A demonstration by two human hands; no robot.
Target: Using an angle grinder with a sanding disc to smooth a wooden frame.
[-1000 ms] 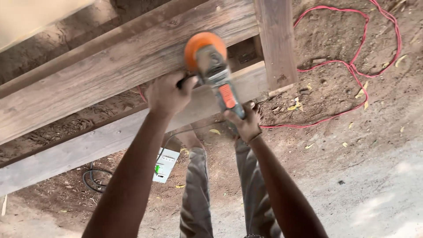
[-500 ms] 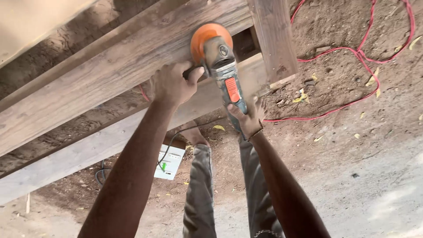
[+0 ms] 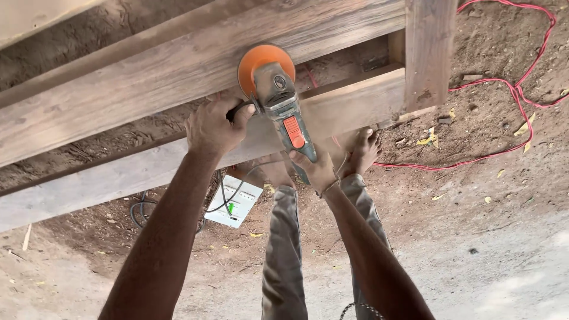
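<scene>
Head view: both hands grip the angle grinder (image 3: 278,101), left hand (image 3: 212,125) on its side handle, right hand (image 3: 313,169) on the body, its orange disc (image 3: 264,62) pressed on the upper plank (image 3: 148,83)'s near edge, where catching could kick it towards the bare feet (image 3: 361,151).

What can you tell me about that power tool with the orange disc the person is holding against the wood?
The angle grinder is a handheld tool with a dusty grey metal head, an orange round disc and a teal body bearing an orange-red switch. The disc lies flat on the weathered wooden beam. The left hand grips its black side handle; the right hand holds the rear of the body. It points away from the person, tilted slightly left.
</scene>
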